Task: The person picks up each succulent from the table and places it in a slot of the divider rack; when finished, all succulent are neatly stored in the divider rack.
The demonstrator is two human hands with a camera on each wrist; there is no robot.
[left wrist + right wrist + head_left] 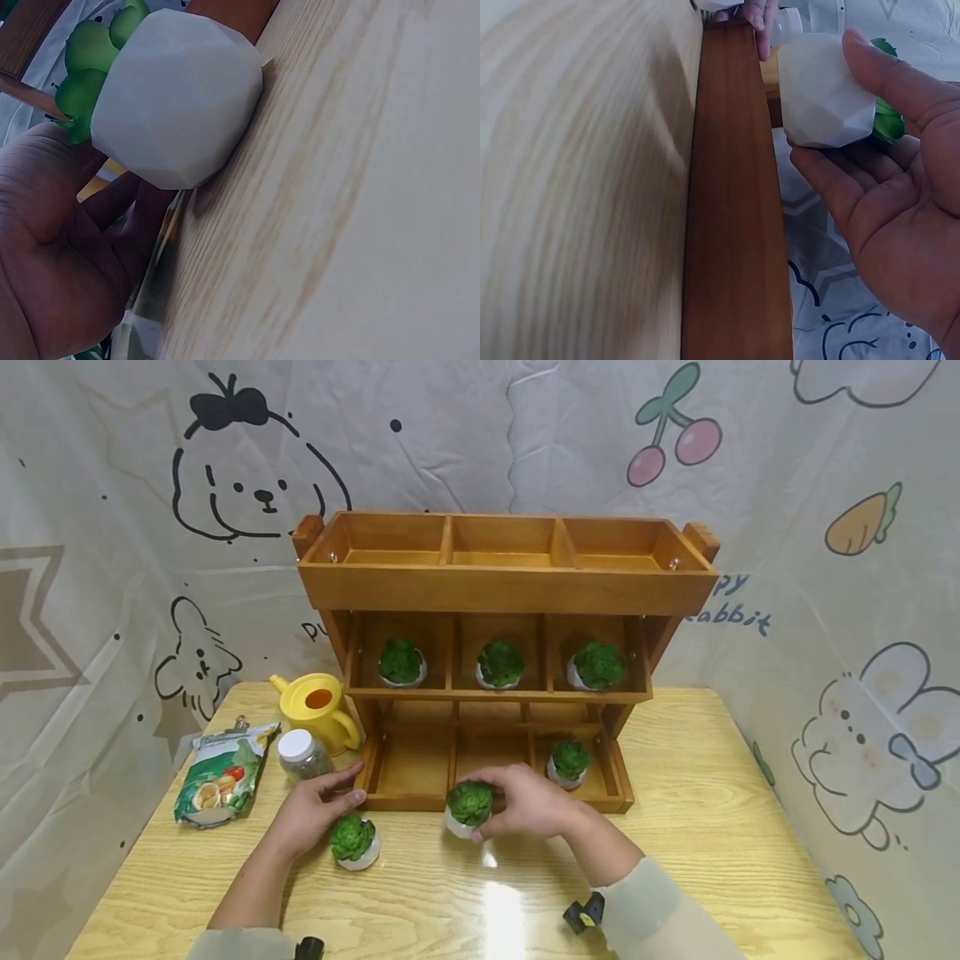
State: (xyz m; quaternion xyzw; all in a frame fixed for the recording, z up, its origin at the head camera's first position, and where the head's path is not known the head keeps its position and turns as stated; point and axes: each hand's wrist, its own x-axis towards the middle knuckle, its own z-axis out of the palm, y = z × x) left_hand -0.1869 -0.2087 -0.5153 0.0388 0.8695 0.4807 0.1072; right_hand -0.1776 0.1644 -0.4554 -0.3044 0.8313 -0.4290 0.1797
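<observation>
My right hand [525, 799] pinches a small potted succulent [470, 803] between thumb and fingers, in front of the bottom tier's middle compartment. The right wrist view shows its white faceted pot [825, 90] held off the table. My left hand [311, 814] grips the left front corner of the wooden three-tier planter shelf [510, 589], thumb on the front and fingers at the side. Beside that hand, another potted succulent [354, 842] stands on the table; its pot hides part of the fingers in the left wrist view.
Three succulents, one a middle-tier succulent [501, 664], fill the middle tier's compartments. A succulent [568, 764] sits in the bottom right compartment. To the left are a yellow watering can [318, 706], a white-lidded jar [303, 753] and a clipped green packet [225, 772].
</observation>
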